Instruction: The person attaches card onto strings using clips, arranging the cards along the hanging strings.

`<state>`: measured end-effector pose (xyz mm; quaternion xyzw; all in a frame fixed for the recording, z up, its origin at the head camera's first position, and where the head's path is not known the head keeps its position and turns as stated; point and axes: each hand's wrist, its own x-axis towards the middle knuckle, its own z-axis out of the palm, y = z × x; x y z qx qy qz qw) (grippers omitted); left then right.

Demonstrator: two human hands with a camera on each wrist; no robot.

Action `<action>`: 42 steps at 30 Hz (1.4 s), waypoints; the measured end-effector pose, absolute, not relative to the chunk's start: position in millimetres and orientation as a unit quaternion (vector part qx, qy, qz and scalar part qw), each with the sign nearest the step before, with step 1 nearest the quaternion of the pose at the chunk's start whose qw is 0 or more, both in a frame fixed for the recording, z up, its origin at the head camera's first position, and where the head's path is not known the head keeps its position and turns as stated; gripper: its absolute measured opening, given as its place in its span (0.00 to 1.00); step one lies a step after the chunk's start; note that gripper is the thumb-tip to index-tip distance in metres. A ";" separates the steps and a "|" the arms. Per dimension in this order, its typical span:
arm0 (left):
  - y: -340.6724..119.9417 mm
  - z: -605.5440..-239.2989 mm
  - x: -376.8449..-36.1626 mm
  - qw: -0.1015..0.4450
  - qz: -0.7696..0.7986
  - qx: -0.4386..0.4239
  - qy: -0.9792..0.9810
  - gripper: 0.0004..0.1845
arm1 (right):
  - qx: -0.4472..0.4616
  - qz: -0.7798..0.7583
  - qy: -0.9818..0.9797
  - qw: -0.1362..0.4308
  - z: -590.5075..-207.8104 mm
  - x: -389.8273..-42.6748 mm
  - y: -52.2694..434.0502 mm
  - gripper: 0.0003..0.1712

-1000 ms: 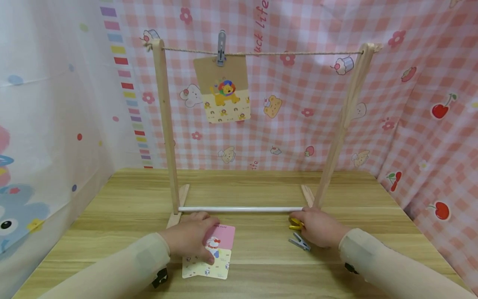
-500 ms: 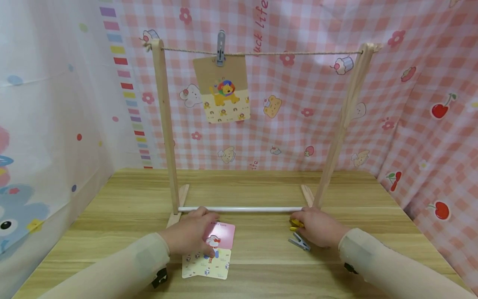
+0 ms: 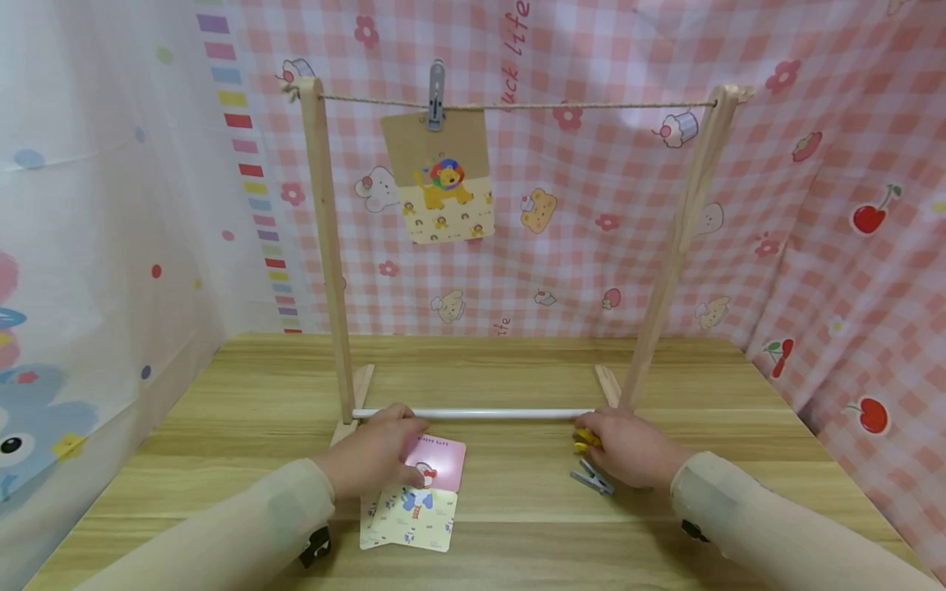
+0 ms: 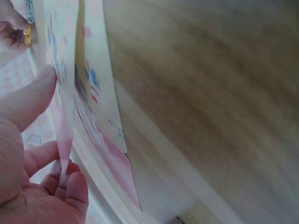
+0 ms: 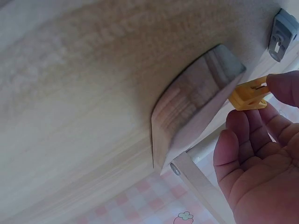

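My left hand pinches the left edge of a pink cartoon card. In the left wrist view the thumb lies on top of the pink card and the fingers curl beneath it. A pale yellow card lies under it on the table. My right hand holds a yellow clothespin by the rack's right foot. The right wrist view shows the yellow clothespin between thumb and fingers. A grey clothespin lies loose beside that hand.
A wooden rack stands on the wooden table, with a white rod low between its feet. On its string, a grey peg holds a lion card. Patterned cloth walls close in behind and on both sides.
The pink card has slid slightly away from the yellow card toward the rod, its edge lifted by my left hand. The right hand has stayed almost still.
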<state>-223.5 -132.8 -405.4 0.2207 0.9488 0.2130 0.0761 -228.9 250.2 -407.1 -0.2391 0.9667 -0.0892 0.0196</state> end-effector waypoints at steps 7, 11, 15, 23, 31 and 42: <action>-136.4 -405.1 -226.3 0.065 0.222 0.235 0.944 0.33 | -0.249 -0.081 0.965 0.003 -406.1 -229.3 250.1 0.23; -137.5 -406.2 -227.3 0.046 0.213 0.244 0.945 0.28 | -0.257 -0.088 0.962 -0.009 -404.3 -229.8 250.5 0.21; -136.7 -405.4 -227.4 0.038 0.214 0.236 0.947 0.26 | -0.257 -0.114 0.960 -0.015 -402.7 -231.3 250.7 0.19; -135.0 -402.9 -227.0 0.042 0.236 0.206 0.949 0.25 | -0.236 -0.165 0.958 -0.003 -398.7 -233.9 250.0 0.20; -134.7 -401.3 -228.0 0.064 0.268 0.196 0.941 0.25 | -0.211 -0.222 0.952 0.002 -392.9 -233.2 249.8 0.20; -130.6 -393.5 -230.6 0.082 0.331 0.175 0.924 0.12 | -0.199 -0.292 0.935 -0.017 -389.5 -232.5 248.4 0.18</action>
